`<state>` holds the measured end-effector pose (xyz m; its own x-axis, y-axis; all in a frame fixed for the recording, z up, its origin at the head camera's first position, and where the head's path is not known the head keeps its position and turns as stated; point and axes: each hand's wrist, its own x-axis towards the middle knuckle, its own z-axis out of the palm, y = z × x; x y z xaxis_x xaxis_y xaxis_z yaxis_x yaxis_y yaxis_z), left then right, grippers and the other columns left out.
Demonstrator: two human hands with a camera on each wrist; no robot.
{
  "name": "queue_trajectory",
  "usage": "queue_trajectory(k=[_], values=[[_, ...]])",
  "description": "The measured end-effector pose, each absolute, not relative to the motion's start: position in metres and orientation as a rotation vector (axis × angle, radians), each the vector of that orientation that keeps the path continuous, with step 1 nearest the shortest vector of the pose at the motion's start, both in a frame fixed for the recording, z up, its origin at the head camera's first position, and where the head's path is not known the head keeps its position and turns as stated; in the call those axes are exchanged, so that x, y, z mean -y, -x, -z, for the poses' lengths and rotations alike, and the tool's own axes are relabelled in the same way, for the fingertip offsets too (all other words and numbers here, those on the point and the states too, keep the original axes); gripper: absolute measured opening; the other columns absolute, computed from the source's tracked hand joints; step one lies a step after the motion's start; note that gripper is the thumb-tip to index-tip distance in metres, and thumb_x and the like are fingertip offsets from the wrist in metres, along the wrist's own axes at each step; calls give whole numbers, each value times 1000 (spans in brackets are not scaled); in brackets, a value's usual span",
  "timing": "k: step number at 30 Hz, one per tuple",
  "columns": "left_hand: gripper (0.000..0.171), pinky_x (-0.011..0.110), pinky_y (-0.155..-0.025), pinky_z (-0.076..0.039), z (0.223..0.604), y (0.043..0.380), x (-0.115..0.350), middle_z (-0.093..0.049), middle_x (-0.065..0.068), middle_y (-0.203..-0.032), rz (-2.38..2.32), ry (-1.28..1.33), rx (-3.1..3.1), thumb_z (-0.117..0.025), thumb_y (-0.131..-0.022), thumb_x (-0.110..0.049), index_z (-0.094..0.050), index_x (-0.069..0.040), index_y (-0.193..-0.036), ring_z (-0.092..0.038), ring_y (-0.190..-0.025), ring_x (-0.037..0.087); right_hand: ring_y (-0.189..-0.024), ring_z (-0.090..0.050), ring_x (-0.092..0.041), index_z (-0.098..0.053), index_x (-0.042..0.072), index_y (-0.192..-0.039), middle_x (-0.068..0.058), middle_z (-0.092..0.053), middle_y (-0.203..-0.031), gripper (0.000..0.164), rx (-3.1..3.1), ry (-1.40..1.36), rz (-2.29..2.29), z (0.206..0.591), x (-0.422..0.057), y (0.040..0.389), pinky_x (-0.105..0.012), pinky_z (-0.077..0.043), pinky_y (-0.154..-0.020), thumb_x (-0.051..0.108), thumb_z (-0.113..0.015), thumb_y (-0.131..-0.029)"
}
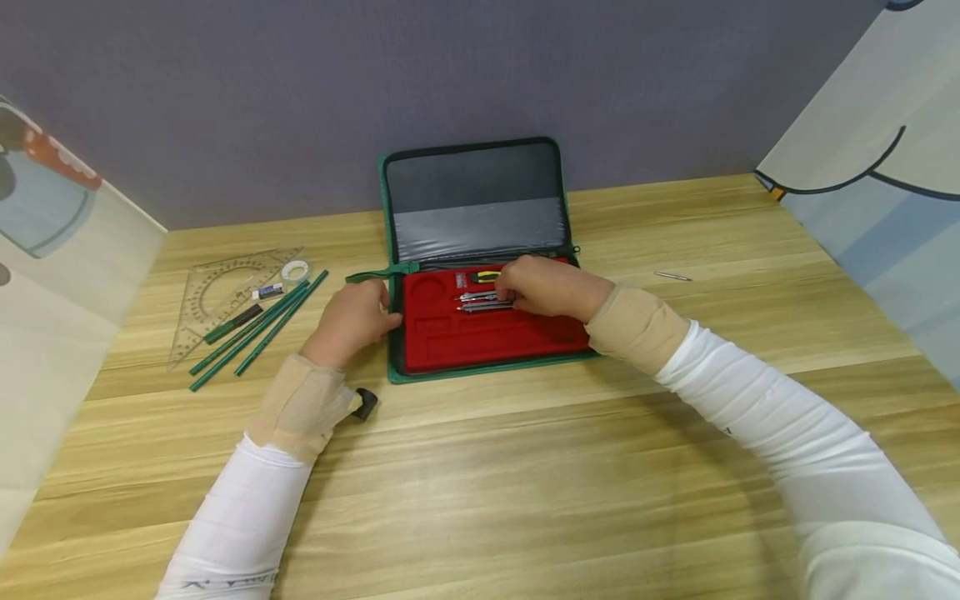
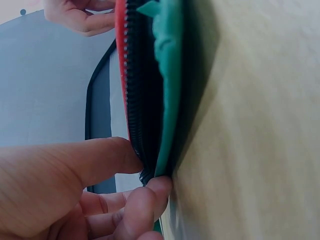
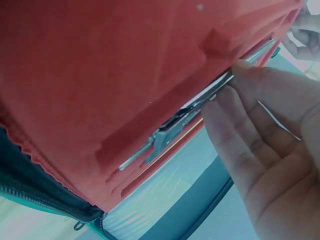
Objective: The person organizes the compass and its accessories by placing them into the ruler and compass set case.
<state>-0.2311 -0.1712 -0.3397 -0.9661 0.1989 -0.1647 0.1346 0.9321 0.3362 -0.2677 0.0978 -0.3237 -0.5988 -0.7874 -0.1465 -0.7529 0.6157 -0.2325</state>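
Observation:
A green zip case [image 1: 393, 377] lies unfolded on the table, its grey lid [image 1: 480, 179] leaning up at the back. Inside is a red moulded tray [image 1: 487, 348] with shaped recesses. My left hand [image 1: 351, 323] pinches the zipped left edge of the case between thumb and fingers. Over the tray, my right hand [image 1: 551, 287] pinches a silver metal drawing compass [image 3: 167, 132] at its recess. Another slim metal tool [image 1: 476, 296] lies beside it, partly covered by the fingers. Farther back in the tray sits a yellow-and-black piece [image 1: 486, 277].
Left of the case lie a clear set square [image 1: 187, 308], a white tape roll [image 1: 295, 271], an eraser [image 1: 267, 292] and several green pencils [image 1: 255, 333]. A small silver rod [image 1: 672, 276] lies to the right. Behind the table rises a grey-purple panel [image 1: 285, 108].

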Motion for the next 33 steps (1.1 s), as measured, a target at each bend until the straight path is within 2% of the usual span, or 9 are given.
queue_trajectory(k=[9, 16, 25, 33], values=[[27, 39, -66, -46, 340, 231, 171, -64, 11, -73, -477, -245, -2891, -63, -87, -21, -59, 3, -98, -60, -71, 28, -78, -61, -20, -69, 3, -89, -7, -68, -86, 13, -2616, 1256, 230, 325, -98, 270, -34, -52, -74, -7, -67, -81], [28, 39, -67, -46, 340, 232, 171, -64, 9, -71, -473, -234, -2888, -63, -87, -21, -59, 3, -100, -61, -72, 28, -77, -60, -19, -69, 3, -88, -7, -68, -86, 12, -2618, 1248, 230, 325, -98, 269, -34, -52, -73, -7, -66, -82], [27, 38, -65, -45, 340, 232, 171, -63, 7, -66, -482, -241, -2882, -63, -87, -21, -58, 3, -99, -61, -69, 26, -81, -62, -21, -69, 3, -90, -8, -69, -89, 12, -2617, 1237, 218, 325, -97, 270, -35, -52, -76, -6, -66, -82], [27, 38, -65, -46, 339, 232, 172, -64, 9, -72, -467, -243, -2884, -63, -86, -21, -58, 2, -99, -60, -72, 28, -84, -63, -22, -70, 3, -92, -9, -69, -92, 13, -2616, 1211, 209, 323, -95, 268, -36, -52, -78, -5, -65, -83]])
